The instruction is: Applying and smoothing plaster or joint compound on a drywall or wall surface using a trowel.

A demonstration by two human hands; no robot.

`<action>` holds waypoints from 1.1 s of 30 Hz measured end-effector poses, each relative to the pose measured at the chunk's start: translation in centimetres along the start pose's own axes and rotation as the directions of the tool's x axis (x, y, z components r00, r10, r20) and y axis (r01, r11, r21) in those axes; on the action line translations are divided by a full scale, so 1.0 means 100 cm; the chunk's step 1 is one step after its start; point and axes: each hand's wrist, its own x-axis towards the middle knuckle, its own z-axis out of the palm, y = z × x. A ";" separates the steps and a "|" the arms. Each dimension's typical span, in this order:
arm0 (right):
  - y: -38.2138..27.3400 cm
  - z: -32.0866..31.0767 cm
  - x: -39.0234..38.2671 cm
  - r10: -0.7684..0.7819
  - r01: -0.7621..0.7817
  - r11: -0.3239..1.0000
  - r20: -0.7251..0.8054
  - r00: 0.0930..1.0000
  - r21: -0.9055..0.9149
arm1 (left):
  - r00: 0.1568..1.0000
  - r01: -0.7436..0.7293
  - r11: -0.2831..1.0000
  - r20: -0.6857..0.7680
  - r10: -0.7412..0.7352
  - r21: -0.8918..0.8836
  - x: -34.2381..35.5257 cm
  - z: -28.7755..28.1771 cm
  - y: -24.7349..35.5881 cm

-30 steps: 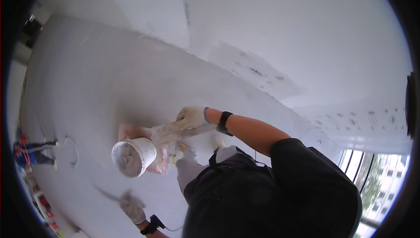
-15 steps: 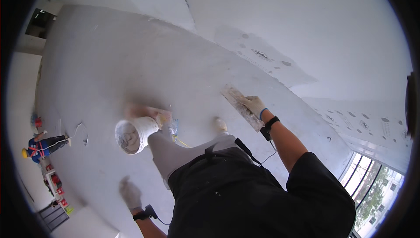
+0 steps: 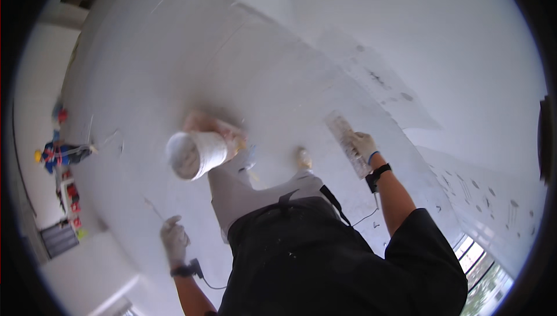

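Note:
My right hand (image 3: 363,144), in a pale work glove, is closed round the handle of a long flat plastering trowel (image 3: 347,142) with a smeared face. It is held out to the right above the grey floor. At the lower left, my gloved left hand (image 3: 174,239) has its fingers curled. A thin pale sliver (image 3: 153,207) runs out past its fingertips; blur hides what it is. Ahead of my left leg is a white bucket (image 3: 210,150) with grey-white paste (image 3: 187,159) inside, its mouth facing left in view. Neither hand touches it.
A reddish-brown block or stool (image 3: 203,122), blurred, sits just beyond the bucket. Far left, a person (image 3: 53,154) in a yellow helmet and harness stands near red items (image 3: 72,193). A patched wall (image 3: 400,92) rises on the right; windows (image 3: 478,266) are at lower right.
The whole view has shifted, so the bucket and trowel sit farther right in it. My left hand is slightly higher, and the thin sliver now shows beyond its fingers. The right hand keeps the trowel.

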 end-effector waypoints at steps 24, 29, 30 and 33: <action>-0.008 0.004 -0.032 0.089 -0.096 0.987 -0.060 0.994 -0.131 | 0.954 0.287 0.914 -0.002 -0.299 0.285 0.025 -0.006 0.000; 0.025 -0.025 -0.017 0.250 -0.269 0.959 -0.183 0.951 -0.089 | 0.956 0.282 0.850 -0.052 -0.289 0.446 0.124 -0.004 -0.011; 0.026 -0.022 -0.017 0.240 -0.260 0.962 -0.198 0.950 -0.083 | 0.955 0.280 0.815 -0.060 -0.291 0.508 0.144 -0.007 -0.018; 0.025 -0.020 -0.015 0.232 -0.264 0.961 -0.271 0.934 -0.085 | 0.982 0.167 0.626 -0.068 -0.178 0.762 0.208 -0.020 -0.044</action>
